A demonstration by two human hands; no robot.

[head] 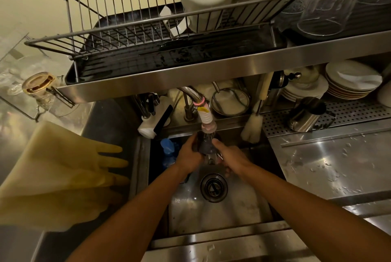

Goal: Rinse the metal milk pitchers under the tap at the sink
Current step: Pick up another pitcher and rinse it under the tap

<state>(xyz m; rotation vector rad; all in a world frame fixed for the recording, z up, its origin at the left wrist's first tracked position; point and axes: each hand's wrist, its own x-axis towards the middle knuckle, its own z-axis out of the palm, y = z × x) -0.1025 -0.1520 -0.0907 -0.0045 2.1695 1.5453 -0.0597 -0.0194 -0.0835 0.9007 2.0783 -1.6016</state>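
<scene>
Both hands (pixel 188 155) (pixel 229 157) grip pitcher (pixel 206 145) under tap (pixel 206 116).

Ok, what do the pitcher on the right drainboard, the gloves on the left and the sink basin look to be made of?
Pitcher on the drainboard: polished metal, probably stainless steel, with mirror-like highlights. Gloves: pale yellow rubber or latex by their look, matte and limp. Sink basin: brushed stainless steel, dull grey sheen under water film.

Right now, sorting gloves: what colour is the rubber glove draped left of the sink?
Pale yellow; the rubber glove shows best in the head view.
</scene>
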